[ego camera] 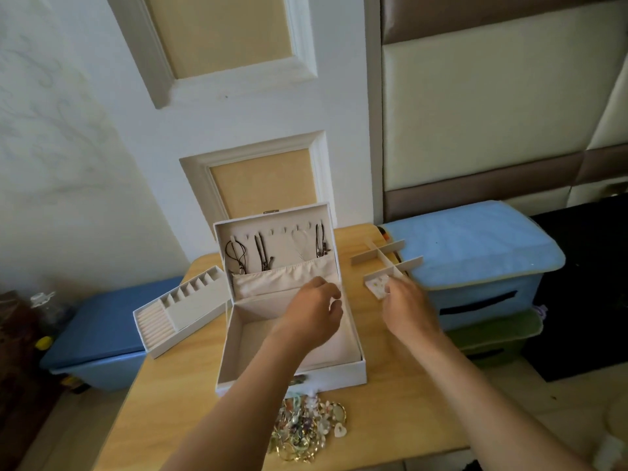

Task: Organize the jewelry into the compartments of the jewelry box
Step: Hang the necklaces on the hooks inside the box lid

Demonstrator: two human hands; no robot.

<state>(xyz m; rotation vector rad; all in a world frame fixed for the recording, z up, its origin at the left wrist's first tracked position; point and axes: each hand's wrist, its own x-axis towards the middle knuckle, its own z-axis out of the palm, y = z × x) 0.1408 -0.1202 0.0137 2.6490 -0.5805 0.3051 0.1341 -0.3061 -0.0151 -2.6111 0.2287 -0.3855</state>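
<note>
Head view: wooden table (163, 402), panelled door (258, 117)

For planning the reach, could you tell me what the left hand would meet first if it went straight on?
Probably the fabric pocket in the jewelry box lid, though depth is unclear.

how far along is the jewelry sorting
Early. Done: a few necklaces hang in the lid. In hand: the right hand pinches a small white card. Left: the jewelry pile lies on the table; the tray and divider grid sit outside the box.
</note>
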